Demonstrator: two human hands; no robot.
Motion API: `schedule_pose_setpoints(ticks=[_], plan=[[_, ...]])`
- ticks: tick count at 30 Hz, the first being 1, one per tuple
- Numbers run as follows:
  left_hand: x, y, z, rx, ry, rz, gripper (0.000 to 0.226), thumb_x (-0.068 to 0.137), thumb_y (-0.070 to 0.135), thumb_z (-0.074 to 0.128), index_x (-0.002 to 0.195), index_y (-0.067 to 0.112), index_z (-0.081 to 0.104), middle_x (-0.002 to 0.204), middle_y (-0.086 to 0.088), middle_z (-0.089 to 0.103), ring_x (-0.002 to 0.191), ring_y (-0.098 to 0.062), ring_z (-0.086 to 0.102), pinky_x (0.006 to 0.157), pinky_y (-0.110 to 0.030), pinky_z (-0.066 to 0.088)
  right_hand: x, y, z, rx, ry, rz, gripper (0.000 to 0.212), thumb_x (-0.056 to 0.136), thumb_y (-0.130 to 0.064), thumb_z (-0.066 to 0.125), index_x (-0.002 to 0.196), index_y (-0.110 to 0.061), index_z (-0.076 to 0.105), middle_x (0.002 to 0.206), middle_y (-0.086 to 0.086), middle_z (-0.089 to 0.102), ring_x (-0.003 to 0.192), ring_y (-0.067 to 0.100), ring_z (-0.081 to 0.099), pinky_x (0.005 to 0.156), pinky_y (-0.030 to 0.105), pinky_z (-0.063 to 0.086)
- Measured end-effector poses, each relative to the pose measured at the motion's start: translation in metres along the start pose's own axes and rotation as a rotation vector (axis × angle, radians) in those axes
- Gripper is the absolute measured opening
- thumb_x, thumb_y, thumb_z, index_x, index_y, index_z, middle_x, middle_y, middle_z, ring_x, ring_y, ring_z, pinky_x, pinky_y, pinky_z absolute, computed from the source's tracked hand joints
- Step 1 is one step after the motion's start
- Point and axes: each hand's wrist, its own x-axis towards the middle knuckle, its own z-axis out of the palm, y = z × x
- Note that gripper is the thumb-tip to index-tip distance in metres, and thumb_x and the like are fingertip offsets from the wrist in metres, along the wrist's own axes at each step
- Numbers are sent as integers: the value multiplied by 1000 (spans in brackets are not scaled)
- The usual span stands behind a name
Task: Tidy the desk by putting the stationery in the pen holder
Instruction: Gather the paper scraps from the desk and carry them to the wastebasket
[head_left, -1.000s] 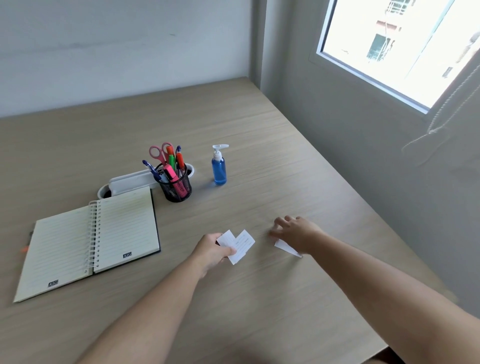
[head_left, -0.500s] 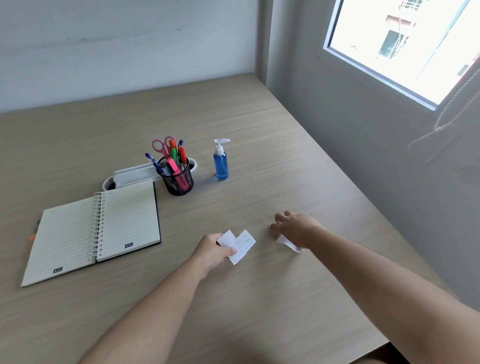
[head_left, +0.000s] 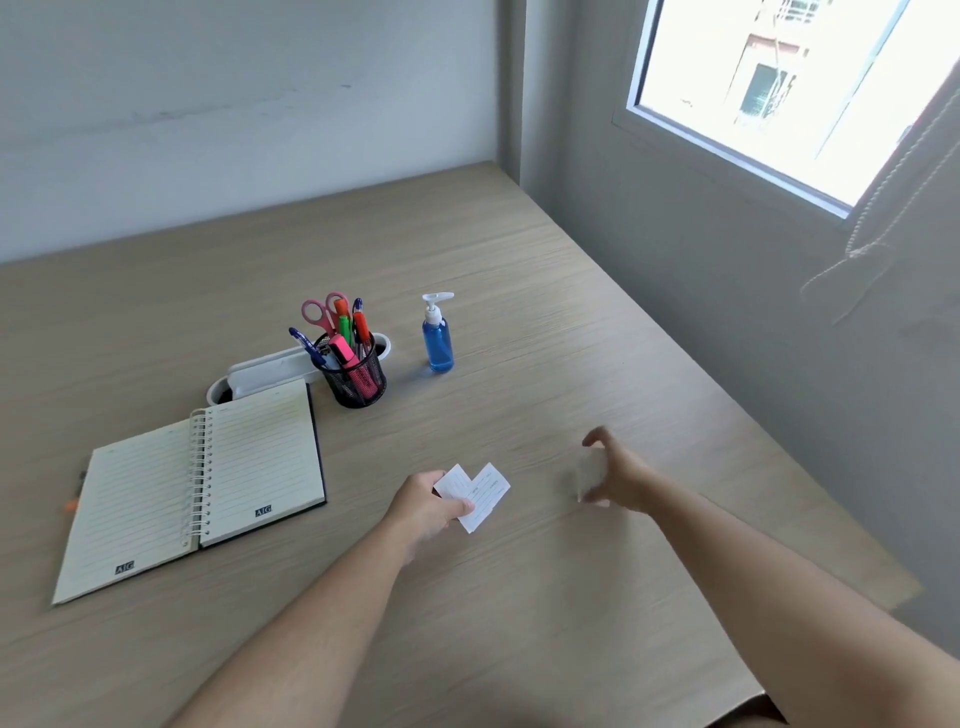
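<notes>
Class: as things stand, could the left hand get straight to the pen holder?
Probably yes. Bare desk lies between the left hand and the pen holder, though the hand holds paper slips.

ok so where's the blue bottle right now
In the head view the blue bottle stands upright on the desk, just right of the pen holder and beyond both hands.

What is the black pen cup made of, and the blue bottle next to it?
The pen holder looks like black metal wire mesh: you can see the pens through its tiny holes. The blue bottle looks like clear, shiny plastic holding blue liquid, since light glints on it; its pump top seems white plastic. Glass cannot be ruled out.
</notes>
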Motion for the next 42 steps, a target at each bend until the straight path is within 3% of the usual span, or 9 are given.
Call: schedule_pose_setpoints(ticks=[3,7,15,20,27,30,35,37,42], plan=[[-4,2,-5,36,-30,21,24,82,8,68,107,9,66,85,-2,64,72,-12,60,69,-24,48,-21,19,13,408,110,100,42,79,0,70,110,-14,45,80,6,50,62,14,48,37,19,45],[-9,8,-2,97,-105,73,24,84,6,66,108,7,65,93,-6,67,72,-14,63,60,-19,45,-62,37,26,623,338,197,6,92,-12,56,97,-9,54,85,13,57,59,17,49,52,27,40],[-40,25,106,274,-374,215,14,83,11,66,97,11,66,88,-5,68,75,-19,62,73,-30,51,-183,117,30,732,689,411,11,86,-18,62,89,-12,70,76,0,66,67,14,56,69,29,49],[-82,44,209,468,-561,368,13,82,14,66,94,19,66,94,-4,70,86,-22,64,83,-37,52,-282,195,23,715,862,652,23,85,-15,50,65,-8,58,57,3,41,56,18,35,57,27,33],[-156,36,365,630,-711,475,25,74,12,71,95,21,61,96,-4,69,80,-20,61,69,-31,47,-387,299,16,572,781,745,13,82,-10,55,81,-14,67,67,1,60,59,15,50,49,18,39],[-174,14,416,700,-720,474,44,73,11,73,110,23,52,94,-4,60,74,-17,55,59,-22,41,-410,341,22,512,718,741,20,81,-7,58,96,-20,53,76,1,61,62,15,53,50,21,39],[-162,-33,468,911,-712,448,15,76,13,73,70,18,60,76,6,56,74,-14,52,55,-20,36,-400,395,59,484,579,796,16,82,-7,51,85,-21,58,79,5,67,72,26,62,57,31,49],[-147,-56,479,968,-725,403,2,77,12,72,75,12,73,81,1,66,75,-12,54,61,-19,38,-385,412,81,530,493,815,17,84,-9,52,79,-21,62,80,0,62,76,21,59,58,24,45],[-91,-112,508,1084,-805,278,10,76,8,70,82,5,78,79,0,66,78,-11,57,56,-13,39,-340,448,147,611,239,860,25,87,-16,53,109,-16,64,93,0,60,94,21,61,84,27,47]])
